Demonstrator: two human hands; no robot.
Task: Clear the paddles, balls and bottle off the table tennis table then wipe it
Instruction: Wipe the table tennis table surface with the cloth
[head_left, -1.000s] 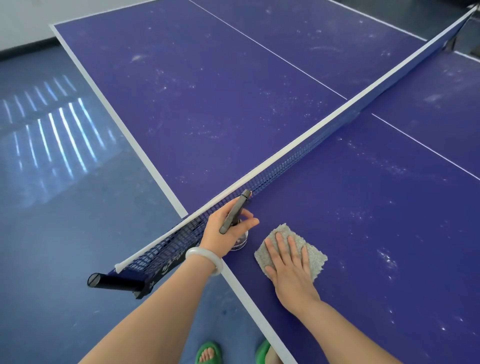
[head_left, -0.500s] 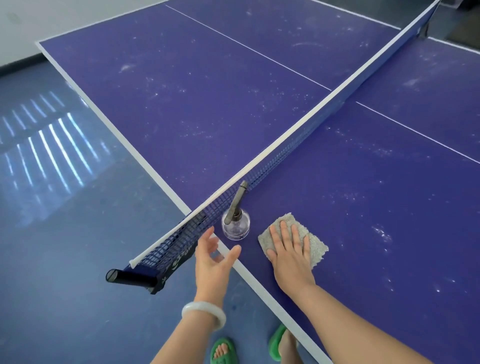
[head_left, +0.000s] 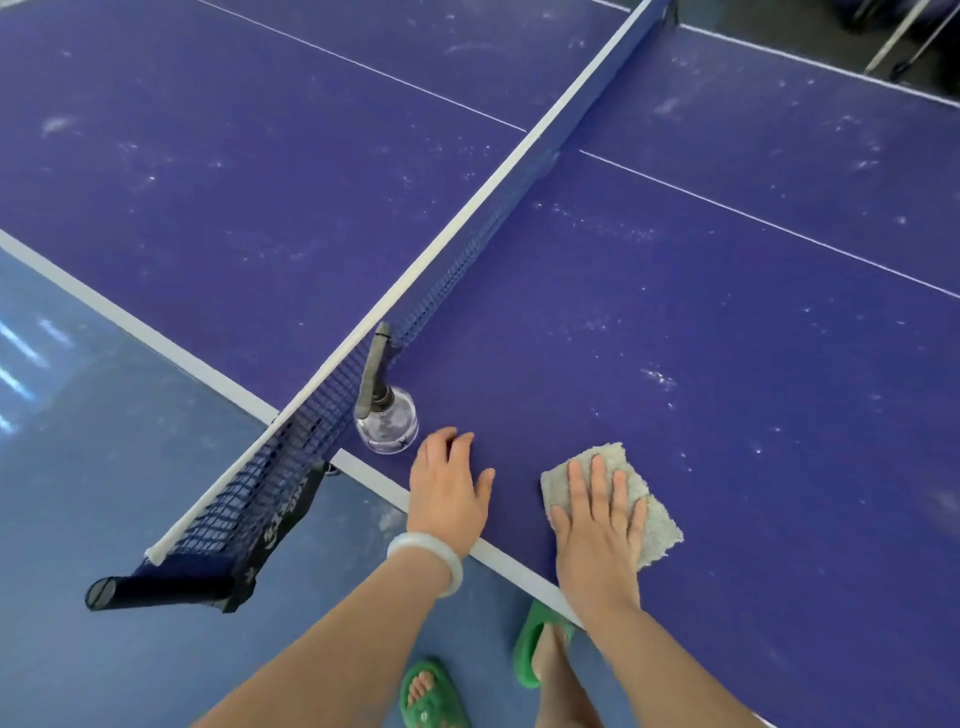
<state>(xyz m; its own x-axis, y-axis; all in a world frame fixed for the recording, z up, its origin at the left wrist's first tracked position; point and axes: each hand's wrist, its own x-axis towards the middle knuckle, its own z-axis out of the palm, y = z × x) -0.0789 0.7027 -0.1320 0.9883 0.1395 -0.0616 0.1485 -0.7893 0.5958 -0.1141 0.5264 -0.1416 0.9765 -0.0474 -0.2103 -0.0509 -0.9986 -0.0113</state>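
**Wiping barely begun.** No paddles or balls show on the bench (head_left: 727, 338). The bottle (head_left: 387, 423) stands beside the net (head_left: 441, 249) at the near edge (dusty smears cover most of the surface). The right hand (head_left: 597, 525) presses the cloth (head_left: 662, 530) with straight fingers. The left hand (head_left: 447, 493) rests flat and empty near the bottle.

One bottle (head_left: 387, 421), one cloth (head_left: 649, 514), two hands (head_left: 447, 493)

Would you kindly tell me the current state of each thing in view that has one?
Table: dusty, flecked white.
Net: up, taut.
Spray bottle: upright on the table beside the net, unheld.
Right hand: open, fingers straight, pressing down.
Cloth: flat on the table under the right hand.
Left hand: open, at the table edge, holding nothing.
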